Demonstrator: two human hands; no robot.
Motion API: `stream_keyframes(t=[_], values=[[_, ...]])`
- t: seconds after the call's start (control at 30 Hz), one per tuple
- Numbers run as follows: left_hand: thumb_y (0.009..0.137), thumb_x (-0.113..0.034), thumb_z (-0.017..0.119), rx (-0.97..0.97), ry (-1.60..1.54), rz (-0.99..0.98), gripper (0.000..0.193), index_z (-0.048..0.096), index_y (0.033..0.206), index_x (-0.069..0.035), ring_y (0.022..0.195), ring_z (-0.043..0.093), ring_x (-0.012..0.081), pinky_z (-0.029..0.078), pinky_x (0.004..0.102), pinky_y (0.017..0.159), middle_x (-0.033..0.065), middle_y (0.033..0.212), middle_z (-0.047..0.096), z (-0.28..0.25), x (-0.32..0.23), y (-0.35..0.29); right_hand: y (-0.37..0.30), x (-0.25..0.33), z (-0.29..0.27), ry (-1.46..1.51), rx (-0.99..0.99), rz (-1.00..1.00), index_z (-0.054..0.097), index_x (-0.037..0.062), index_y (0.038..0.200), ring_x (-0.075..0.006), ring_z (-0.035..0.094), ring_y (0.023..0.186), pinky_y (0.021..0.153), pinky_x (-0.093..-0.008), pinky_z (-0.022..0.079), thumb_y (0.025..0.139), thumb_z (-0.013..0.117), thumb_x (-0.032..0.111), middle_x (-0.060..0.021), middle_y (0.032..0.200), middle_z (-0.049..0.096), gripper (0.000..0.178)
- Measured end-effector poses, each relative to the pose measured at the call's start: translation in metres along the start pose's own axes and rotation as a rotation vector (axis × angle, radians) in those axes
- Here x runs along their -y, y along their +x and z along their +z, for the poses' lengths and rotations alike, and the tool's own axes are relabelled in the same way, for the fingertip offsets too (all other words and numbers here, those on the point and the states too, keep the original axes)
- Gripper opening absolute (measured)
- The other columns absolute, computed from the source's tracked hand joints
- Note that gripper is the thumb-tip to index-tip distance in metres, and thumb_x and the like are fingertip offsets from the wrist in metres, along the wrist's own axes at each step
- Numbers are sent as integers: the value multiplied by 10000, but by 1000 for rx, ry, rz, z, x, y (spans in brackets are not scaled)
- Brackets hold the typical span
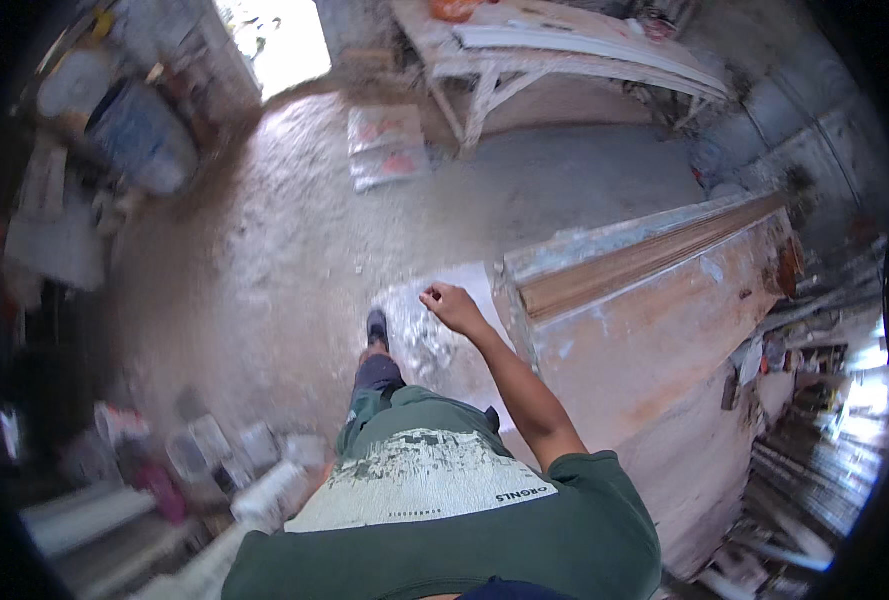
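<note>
My right hand (451,304) hangs in front of my body at the middle of the view, fingers curled in and nothing visible in them. Under it on the floor lies a pale sheet (477,284), its middle a blurred, whitish, shiny patch. Just right of the sheet stands a broad low table (605,370) with a worn, pinkish top; my hand is apart from it. A long brown ribbed strip (655,250) runs along the table's far side. No part of my left hand shows. My shoe (378,325) is beside the sheet's left edge.
A wooden workbench (480,100) at the back carries long white strips (585,45). A flat printed sack (387,145) lies on the floor. A blue drum (145,135) stands far left. Several buckets (195,447) crowd the near left; long pieces (795,500) are stacked near right.
</note>
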State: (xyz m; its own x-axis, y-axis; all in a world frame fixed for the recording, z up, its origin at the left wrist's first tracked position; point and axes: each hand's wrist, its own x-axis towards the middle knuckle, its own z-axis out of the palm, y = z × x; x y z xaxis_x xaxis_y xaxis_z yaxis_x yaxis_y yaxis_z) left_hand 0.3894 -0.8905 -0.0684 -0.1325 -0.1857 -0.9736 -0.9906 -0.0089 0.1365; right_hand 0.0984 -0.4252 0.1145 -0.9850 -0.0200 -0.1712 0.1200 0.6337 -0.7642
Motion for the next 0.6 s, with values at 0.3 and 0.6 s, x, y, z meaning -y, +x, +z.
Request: stream_keyframes(t=[0.3,0.6], values=[[926,-252,564,24,138,710,161,592,1014,-120,630,571,132,466,275,533,20,813,611,37,-544,35,103,-19,-100,245,-215,380,713,14,881,-176,663,746,699,-308,499,913,596,382,-114,768,695,387],[920,-344,567,313,-37,903,354,583,1197,-125,905,610,178,497,354,787,38,1077,632,258,-843,-31,186,-129,-186,455,-1007,692,432,-9,562,-94,331,571,518,-342,317,874,678,259,-3,546,399,478]])
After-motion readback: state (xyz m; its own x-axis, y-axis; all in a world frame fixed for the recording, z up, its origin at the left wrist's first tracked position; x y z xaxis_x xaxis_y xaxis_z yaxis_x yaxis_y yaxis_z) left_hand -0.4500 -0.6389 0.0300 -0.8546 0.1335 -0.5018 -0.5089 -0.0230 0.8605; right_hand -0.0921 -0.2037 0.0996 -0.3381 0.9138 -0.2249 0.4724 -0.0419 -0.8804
